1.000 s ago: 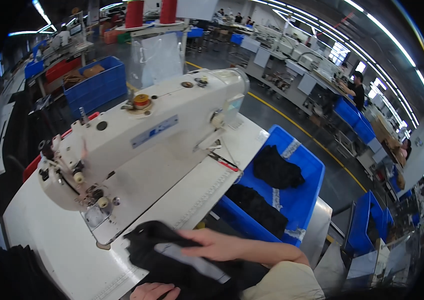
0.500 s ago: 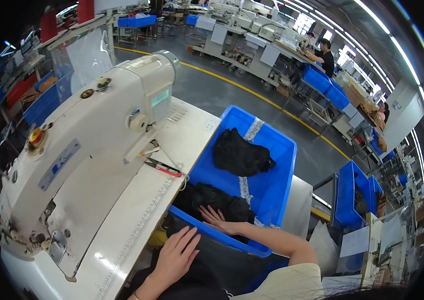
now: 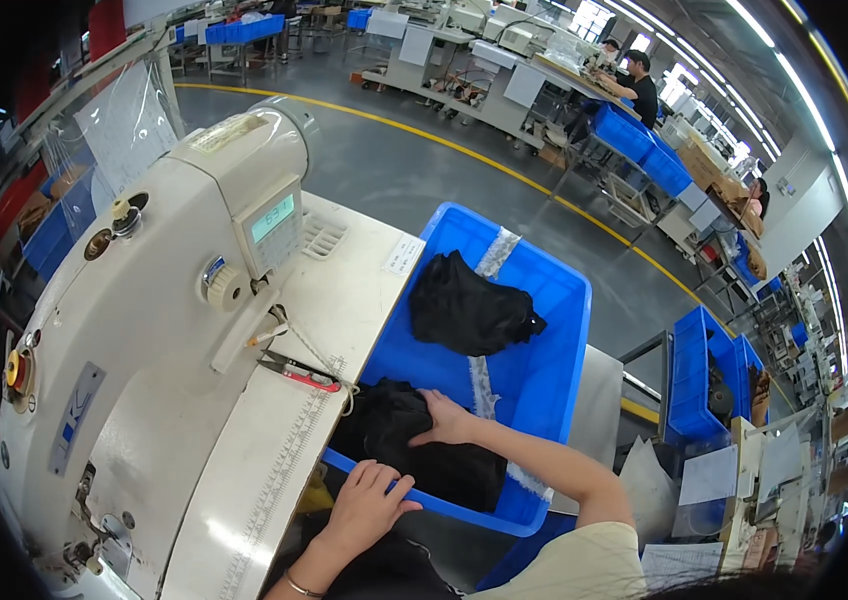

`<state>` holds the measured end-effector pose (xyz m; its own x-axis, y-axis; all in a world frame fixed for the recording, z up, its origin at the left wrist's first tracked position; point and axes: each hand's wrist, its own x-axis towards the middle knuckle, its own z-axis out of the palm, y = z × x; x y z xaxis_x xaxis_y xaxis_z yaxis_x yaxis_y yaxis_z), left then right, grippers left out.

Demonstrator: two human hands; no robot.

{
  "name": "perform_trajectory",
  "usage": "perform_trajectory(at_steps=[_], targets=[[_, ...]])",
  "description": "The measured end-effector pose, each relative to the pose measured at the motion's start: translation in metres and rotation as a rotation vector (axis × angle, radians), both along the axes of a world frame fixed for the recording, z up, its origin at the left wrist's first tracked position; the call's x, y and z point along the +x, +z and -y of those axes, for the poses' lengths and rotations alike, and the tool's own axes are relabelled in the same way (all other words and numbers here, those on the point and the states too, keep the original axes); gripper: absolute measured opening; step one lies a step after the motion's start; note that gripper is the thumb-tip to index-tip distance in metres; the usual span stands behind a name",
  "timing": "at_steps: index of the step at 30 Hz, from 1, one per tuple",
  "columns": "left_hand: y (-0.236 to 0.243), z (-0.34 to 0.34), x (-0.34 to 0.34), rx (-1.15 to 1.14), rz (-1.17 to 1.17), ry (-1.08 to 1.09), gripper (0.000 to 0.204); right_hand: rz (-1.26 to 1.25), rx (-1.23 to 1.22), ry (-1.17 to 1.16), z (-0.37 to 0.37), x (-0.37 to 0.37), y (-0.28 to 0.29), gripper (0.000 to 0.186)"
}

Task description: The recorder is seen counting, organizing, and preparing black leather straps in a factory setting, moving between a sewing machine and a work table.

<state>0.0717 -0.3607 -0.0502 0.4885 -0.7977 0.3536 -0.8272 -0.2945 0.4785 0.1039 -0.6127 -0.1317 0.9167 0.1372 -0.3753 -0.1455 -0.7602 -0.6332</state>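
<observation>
My right hand [image 3: 447, 420] is in the blue plastic bin [image 3: 552, 395], thumb and fingers curved round a fold of the near heap of black cloth [image 3: 454, 473]. Its fingertips are partly hidden by the cloth. Lower left, my left hand [image 3: 369, 508] is at the bin's near rim, fingers loosely bent and thumb apart, with nothing seen in it. A second black cloth bundle [image 3: 469, 305] lies at the bin's far end. White lacy strips [image 3: 497, 253] show beside and under the bundles.
A cream sewing machine [image 3: 184, 215] with a lit display fills the left side. Red-handled thread snips [image 3: 306, 376] lie on its white table [image 3: 364, 262], close to the bin. Other blue bins [image 3: 699, 372] stand at right. A person [image 3: 641, 92] sits at a far workstation.
My right hand has gone from lying flat on the near black cloth to curving round a fold of it. My left hand has moved slightly down to the rim. The whole view has shifted.
</observation>
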Motion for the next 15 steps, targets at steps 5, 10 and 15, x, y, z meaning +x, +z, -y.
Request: perform_trajectory(at_steps=[5,10,15], targets=[[-0.001,-0.006,0.002,0.023,-0.028,0.012,0.034,-0.039,-0.269,0.051,-0.018,0.005,0.041,0.104],[0.003,-0.005,0.001,0.03,-0.02,0.009,0.033,0.045,-0.008,0.035,0.002,0.01,0.027,0.101],[0.0,-0.003,0.001,0.022,-0.025,0.006,0.033,-0.183,0.002,-0.07,0.006,0.014,0.035,0.093]])
